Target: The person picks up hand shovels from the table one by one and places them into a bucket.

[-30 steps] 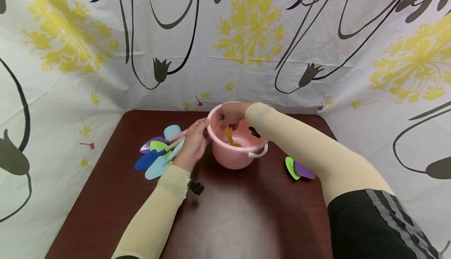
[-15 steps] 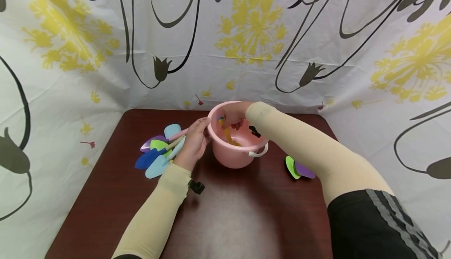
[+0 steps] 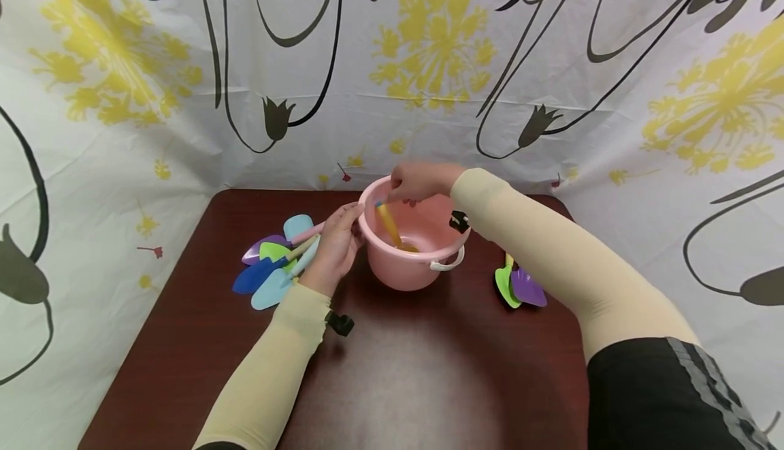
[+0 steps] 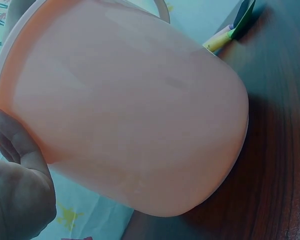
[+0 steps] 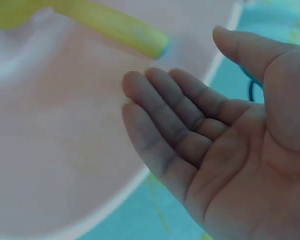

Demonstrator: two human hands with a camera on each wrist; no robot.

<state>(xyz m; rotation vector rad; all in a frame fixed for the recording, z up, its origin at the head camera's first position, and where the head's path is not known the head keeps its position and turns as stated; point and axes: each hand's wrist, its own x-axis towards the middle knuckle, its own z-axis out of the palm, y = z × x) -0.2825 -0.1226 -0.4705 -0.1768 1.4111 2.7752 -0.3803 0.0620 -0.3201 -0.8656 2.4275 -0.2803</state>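
– Here's the left hand (image 3: pixel 337 242), gripping the pink bucket (image 3: pixel 404 274) by the left side of its rim!

– And the right hand (image 3: pixel 425 181)?

– Over the bucket's mouth, holding nothing, fingers loose and slightly bent, tips just beside a yellow toy tool (image 3: pixel 388 222).

– Where's that tool sitting?

– Inside the bucket, on a slant, blue-tipped end up toward the left rim. I can't tell whether it touches the wall there.

– Bucket upright?

– Upright on the dark red-brown table (image 3: pixel 429 368), white handle (image 3: pixel 439 267) at the near right.

– And the flanks?

– Left, a cluster of toy shovels (image 3: pixel 256 278) in blues, purple and green, near the left hand. Right, a green shovel (image 3: pixel 505 288) and a purple shovel (image 3: pixel 528 288) side by side, apart from the bucket.
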